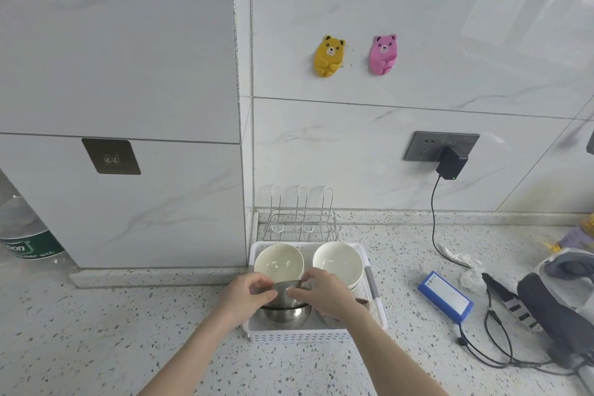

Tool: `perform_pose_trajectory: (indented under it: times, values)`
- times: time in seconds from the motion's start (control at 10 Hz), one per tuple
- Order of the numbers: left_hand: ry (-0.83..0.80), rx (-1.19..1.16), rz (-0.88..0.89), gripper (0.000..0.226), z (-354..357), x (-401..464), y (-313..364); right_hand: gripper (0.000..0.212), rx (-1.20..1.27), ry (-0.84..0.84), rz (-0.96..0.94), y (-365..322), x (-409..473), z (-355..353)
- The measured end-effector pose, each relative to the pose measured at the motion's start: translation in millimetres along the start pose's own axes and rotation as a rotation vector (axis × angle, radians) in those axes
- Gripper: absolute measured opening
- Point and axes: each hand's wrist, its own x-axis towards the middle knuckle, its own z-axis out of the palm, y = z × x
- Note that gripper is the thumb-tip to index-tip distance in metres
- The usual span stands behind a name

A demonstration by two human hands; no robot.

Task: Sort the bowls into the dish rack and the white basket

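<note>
Speckled table (96, 331) carries a water bottle (22, 235) far left, its label only partly legible. Left hand (247, 294) and right hand (324, 294) both grip a steel bowl (283, 294) over the white basket (302, 336); a dish rack (302, 219) stands behind.

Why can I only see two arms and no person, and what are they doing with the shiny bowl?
The camera sits on the person's head and looks down, so you see only their own arms. There is no machine, just two bare hands. The left hand and the right hand both grip one metal bowl, holding it just above a second metal bowl. That one sits in a white basket on the speckled counter. Two white bowls also stand in the basket. Behind it is a wire dish rack with nothing in it. To the right lie a blue box and black cables. Two bear hooks stick to the wall.
</note>
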Motion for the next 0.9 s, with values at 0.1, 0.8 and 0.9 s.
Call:
perform_pose_trajectory:
  times: [0.1, 0.8, 0.9]
  values:
    - [0.013, 0.03, 0.006, 0.012, 1, -2, -1, 0.04, -0.021, 0.001, -0.011, -1, -3, 2]
    - [0.208, -0.158, -0.047, 0.025, -27, -46, -24, 0.055, 0.225, 0.205, -0.047, 3, -79, 6]
    - [0.233, -0.177, -0.048, 0.023, -30, -75, -39, 0.039, 0.506, 0.221, -0.086, 8, -105, 24]
